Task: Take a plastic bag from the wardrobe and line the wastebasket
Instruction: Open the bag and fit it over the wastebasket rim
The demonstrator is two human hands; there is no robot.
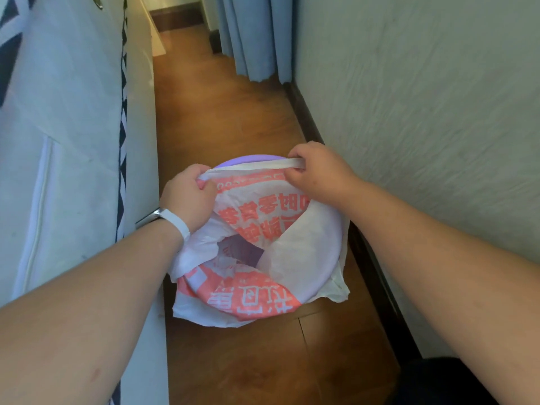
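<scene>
Two hands are working on one plastic bag (263,211), which is lying spread over the mouth of one round wastebasket (248,158) standing on the wooden floor (222,112). The left hand (190,197) is curling its fingers around the bag's far-left edge, and the right hand (318,171) is pinching the far-right edge between thumb and fingers, so a white strip of the bag is stretching between them along the far rim. One arc of the basket's lilac rim is showing just beyond that strip. The bag is white with red-orange printed panels; its near and right edges are hanging over the outside of the rim, and its middle is sagging down into the basket, leaving a dark opening. One watch (163,214) with a white band is sitting on the left wrist. The basket is standing between one pale fabric surface (58,112) with dark triangle edging on the left and one textured wall (423,112) with a dark baseboard (306,118) on the right. One blue curtain (257,36) is hanging at the far end.
</scene>
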